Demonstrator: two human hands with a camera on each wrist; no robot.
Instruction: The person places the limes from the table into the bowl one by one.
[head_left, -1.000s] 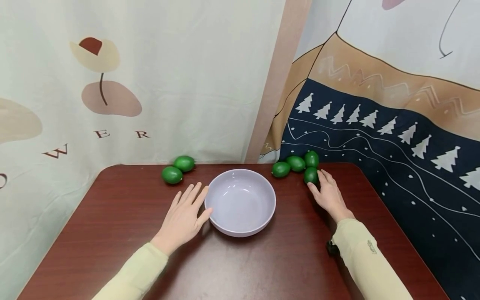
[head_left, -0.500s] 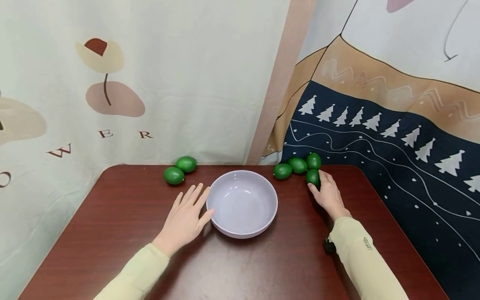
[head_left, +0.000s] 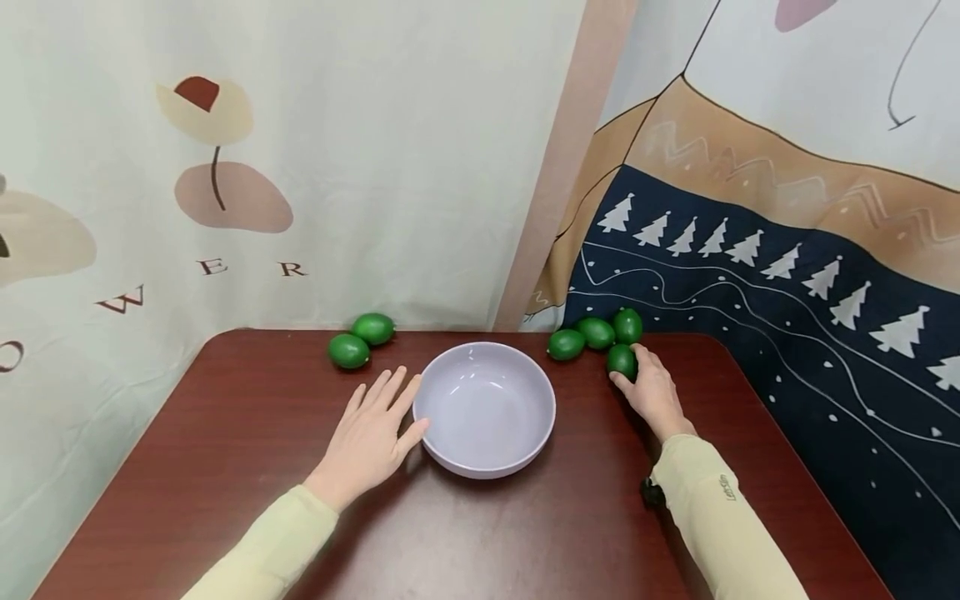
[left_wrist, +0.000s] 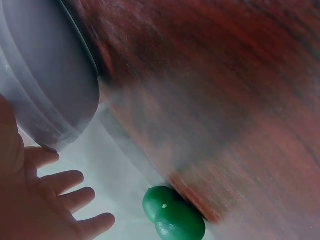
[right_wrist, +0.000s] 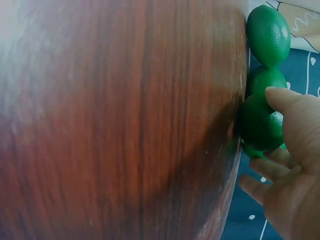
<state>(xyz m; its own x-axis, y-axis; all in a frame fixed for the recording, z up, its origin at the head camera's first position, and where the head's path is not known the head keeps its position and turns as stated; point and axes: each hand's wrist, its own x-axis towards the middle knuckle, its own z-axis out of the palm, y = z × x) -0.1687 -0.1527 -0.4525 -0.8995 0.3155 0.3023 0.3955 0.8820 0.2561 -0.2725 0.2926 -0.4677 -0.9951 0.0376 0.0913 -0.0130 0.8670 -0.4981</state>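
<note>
A pale lavender bowl [head_left: 483,417] stands upright on the table. My left hand [head_left: 363,442] lies against its left side, fingers straight and spread, thumb at the rim. In the left wrist view the fingertips reach the wall of the bowl [left_wrist: 55,70]. At the back right, my right hand [head_left: 654,398] pinches a green lime [head_left: 621,360] between thumb and fingers. The right wrist view shows the thumb over that lime [right_wrist: 260,125], with fingers on its other side. Behind it sit three more limes [head_left: 596,333], close together.
Two limes [head_left: 362,342] lie touching at the back left of the dark red wooden table [head_left: 480,542]. A pale printed curtain [head_left: 375,167] hangs along the back edge, and a navy cloth with white trees [head_left: 720,275] hangs at the right.
My right hand has drawn the gripped lime slightly toward me, away from the lime behind it. The left hand keeps its place at the bowl. The head view has shifted a little.
</note>
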